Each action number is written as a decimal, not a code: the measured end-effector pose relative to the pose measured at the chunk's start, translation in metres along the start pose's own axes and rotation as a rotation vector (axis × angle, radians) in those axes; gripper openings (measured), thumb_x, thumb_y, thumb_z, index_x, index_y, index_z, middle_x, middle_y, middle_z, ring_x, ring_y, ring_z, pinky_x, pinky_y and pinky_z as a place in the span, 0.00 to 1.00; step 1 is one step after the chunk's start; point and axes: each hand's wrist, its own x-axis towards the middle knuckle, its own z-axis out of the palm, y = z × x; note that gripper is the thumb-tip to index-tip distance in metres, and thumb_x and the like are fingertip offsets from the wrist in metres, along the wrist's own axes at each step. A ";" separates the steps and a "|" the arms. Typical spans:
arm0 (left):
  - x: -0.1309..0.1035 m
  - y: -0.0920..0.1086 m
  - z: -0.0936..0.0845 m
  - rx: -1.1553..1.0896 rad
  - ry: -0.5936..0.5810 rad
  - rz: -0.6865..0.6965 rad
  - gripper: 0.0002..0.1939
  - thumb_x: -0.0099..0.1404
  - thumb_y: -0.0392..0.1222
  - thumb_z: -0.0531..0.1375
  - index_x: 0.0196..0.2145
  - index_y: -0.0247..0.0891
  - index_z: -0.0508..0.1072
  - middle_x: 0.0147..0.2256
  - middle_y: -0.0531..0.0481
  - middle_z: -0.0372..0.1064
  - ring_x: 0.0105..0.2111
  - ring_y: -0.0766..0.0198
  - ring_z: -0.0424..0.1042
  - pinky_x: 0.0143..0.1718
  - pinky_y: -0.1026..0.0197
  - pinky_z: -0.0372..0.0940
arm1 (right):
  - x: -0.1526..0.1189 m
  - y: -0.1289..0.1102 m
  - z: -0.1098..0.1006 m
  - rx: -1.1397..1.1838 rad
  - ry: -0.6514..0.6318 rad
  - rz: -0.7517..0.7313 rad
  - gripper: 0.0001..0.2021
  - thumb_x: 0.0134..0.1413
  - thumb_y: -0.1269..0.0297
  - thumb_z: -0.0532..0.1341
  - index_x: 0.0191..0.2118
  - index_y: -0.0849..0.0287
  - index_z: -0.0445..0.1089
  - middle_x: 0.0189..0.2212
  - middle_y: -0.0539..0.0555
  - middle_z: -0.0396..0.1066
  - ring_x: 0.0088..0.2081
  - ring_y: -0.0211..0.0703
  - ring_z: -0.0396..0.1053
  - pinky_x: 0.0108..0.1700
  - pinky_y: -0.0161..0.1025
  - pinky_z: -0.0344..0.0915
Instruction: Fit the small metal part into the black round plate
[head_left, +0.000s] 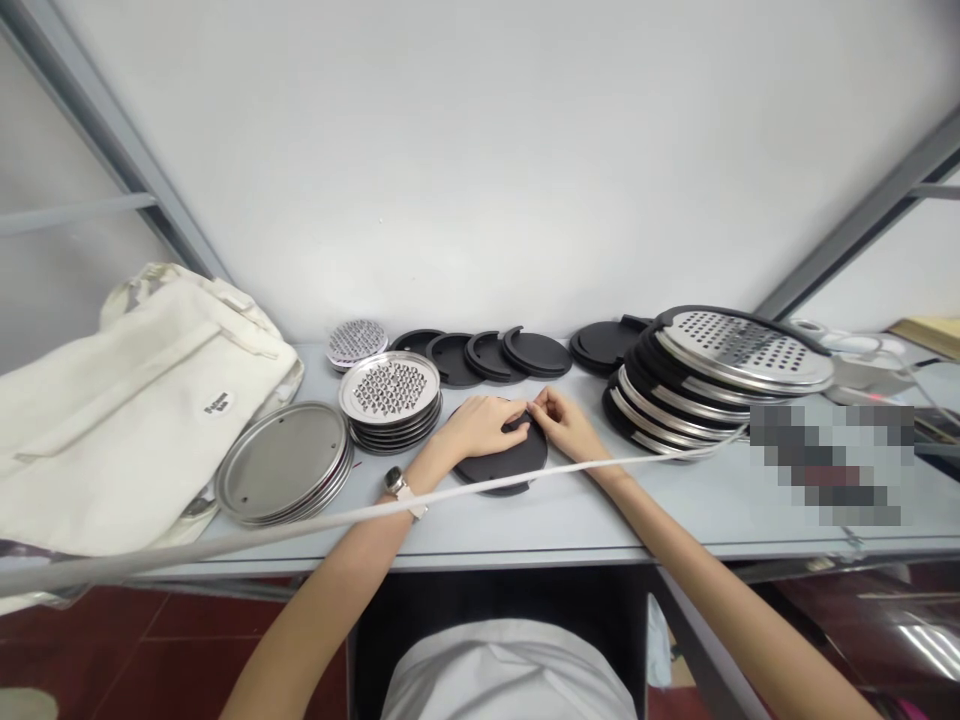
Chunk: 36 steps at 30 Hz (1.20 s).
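Observation:
A black round plate lies on the table in front of me, its far part hidden under my hands. My left hand rests over it, thumb and fingers curled toward the far right rim. At that same rim, the fingers of my right hand are pinched together; whatever they hold is too small or hidden to make out. Just left of the plate stands a stack of small metal grater discs. Behind it, several black round plates with raised curved rims lie overlapping in a row.
Larger smooth metal discs are stacked at the left beside a cream canvas bag. On the right rises a tall stack of black-rimmed grater discs. A pale bar crosses low in front of my forearms. A white wall stands behind.

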 end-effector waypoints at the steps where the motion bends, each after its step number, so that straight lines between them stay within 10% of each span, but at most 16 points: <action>1: 0.000 0.000 0.000 -0.003 -0.002 0.002 0.10 0.65 0.46 0.53 0.32 0.40 0.69 0.26 0.52 0.69 0.24 0.64 0.64 0.26 0.62 0.50 | 0.000 0.000 0.000 -0.027 0.000 -0.010 0.17 0.56 0.47 0.55 0.29 0.57 0.57 0.21 0.46 0.57 0.24 0.36 0.56 0.28 0.35 0.54; 36: 0.001 -0.001 0.002 -0.005 0.003 -0.006 0.12 0.65 0.47 0.54 0.30 0.38 0.70 0.25 0.51 0.68 0.24 0.65 0.64 0.26 0.62 0.49 | -0.004 -0.013 -0.008 -0.442 -0.126 -0.048 0.15 0.61 0.60 0.47 0.25 0.58 0.61 0.22 0.52 0.67 0.26 0.40 0.64 0.31 0.35 0.54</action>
